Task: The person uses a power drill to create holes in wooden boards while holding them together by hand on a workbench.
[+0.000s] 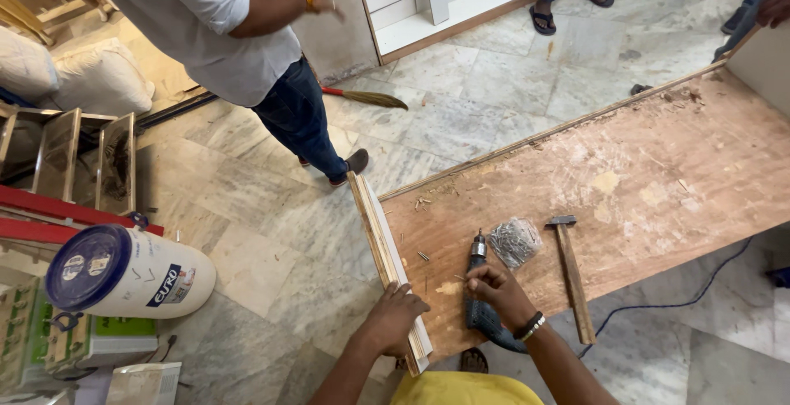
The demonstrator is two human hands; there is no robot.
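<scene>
The left hand (393, 316) is laid flat, fingers spread, on the near end of a narrow white-faced strip (387, 261) standing on edge along the left side of the plywood board (642, 174). The right hand (498, 288) is closed, fingertips pinched together; what is pinched is too small to be made out. It is held just above an electric drill (480, 290) lying on the board, whose handle is partly hidden by the wrist. Just right, a bag of nails (515, 242) and a hammer (573, 277) are seen. Far left, a standing person (247, 34) is cut off at the shoulders.
</scene>
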